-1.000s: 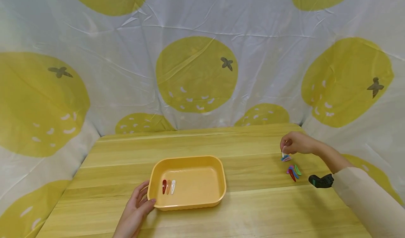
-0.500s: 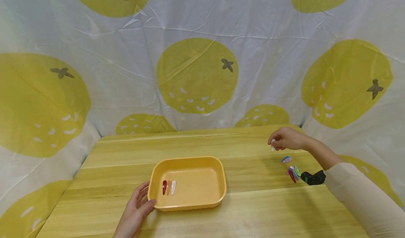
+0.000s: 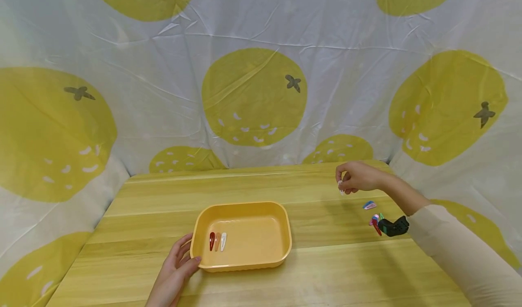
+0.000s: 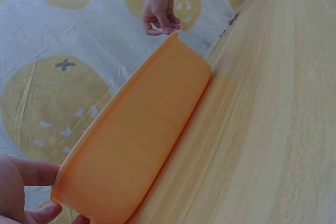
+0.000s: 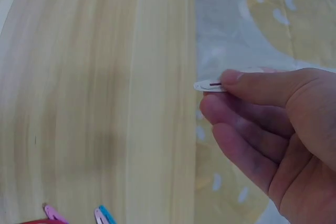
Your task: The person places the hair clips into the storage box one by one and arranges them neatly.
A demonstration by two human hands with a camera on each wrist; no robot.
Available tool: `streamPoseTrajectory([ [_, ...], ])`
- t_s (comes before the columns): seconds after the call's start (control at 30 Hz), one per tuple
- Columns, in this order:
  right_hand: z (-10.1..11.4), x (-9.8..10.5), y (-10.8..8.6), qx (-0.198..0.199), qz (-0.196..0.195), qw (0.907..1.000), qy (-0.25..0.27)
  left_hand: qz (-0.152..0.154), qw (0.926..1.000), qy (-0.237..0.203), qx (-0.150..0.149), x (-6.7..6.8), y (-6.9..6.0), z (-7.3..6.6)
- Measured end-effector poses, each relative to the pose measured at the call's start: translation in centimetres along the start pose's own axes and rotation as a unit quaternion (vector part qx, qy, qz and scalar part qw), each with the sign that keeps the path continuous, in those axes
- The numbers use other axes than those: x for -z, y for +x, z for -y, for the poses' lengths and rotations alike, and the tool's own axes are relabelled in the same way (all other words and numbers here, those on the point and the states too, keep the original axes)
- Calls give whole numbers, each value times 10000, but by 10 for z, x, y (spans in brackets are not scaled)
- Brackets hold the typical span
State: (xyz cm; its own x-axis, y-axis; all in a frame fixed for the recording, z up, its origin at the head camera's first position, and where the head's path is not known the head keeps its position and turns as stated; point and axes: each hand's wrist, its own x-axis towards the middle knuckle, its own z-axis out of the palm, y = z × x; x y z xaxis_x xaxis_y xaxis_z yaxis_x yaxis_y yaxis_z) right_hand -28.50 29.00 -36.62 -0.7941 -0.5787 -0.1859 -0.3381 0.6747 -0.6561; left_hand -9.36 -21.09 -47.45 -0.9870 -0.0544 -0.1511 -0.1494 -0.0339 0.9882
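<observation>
Head view: my left fingers (image 3: pixel 190 265) grip the near left corner of the yellow tray (image 3: pixel 254 241), thumb over the rim. Tray sits on the counter (image 3: pixel 326 266), left of centre. Inside, near its left end, three clips in a row, side by side: red clip (image 3: pixel 212 241), orange clip (image 3: pixel 217 242), white clip (image 3: pixel 223 242). My right fingers (image 3: pixel 345 167) pinch a small whitish clip (image 3: pixel 341 189), up off the counter, well apart from the tray. Below them on the counter, a blue-and-pink clip pair (image 3: pixel 369 205), and just nearer me a mixed clip pile (image 3: pixel 375 223), partly hidden by a black device (image 3: pixel 393 226) by my beige sleeve (image 3: pixel 456 243).

Left wrist view: tray's outer wall seen side-on, my left fingers around its end; right hand shows past the far rim, pinching, clip barely readable.

Right wrist view: pinched clip between thumb and finger, its rounded end sticking out, dark slot visible; other fingers loosely bent. Pink, blue and red clip parts at the bottom edge.
</observation>
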Motion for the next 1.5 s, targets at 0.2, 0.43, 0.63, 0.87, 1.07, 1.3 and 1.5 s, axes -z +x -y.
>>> streamPoseTrajectory([
  [0.2, 10, -4, 12, 278, 113, 9992, -268, -9, 10000, 19, 8, 0, 0, 0],
  [0.43, 25, -11, 28, 803, 222, 9938, -737, -12, 10000, -16, 42, 1, 0, 1],
  [0.63, 40, -18, 38, 907, 321, 9926, -741, -11, 10000, 4, 64, 1, 0, 1],
  [0.87, 56, -24, 51, 875, 458, 9930, -650, -6, 10000, -11, 99, 1, 0, -1],
  [1.07, 65, -31, 63, 978, 541, 9919, -603, 29, 9999, -70, 136, 1, -1, -1],
  [1.3, 78, -40, 75, 1129, 563, 9899, -652, 31, 9998, -121, 182, 1, 0, -2],
  [1.5, 87, -48, 85, 1407, 636, 9850, -775, 29, 9998, -114, 171, 2, 0, -1],
])
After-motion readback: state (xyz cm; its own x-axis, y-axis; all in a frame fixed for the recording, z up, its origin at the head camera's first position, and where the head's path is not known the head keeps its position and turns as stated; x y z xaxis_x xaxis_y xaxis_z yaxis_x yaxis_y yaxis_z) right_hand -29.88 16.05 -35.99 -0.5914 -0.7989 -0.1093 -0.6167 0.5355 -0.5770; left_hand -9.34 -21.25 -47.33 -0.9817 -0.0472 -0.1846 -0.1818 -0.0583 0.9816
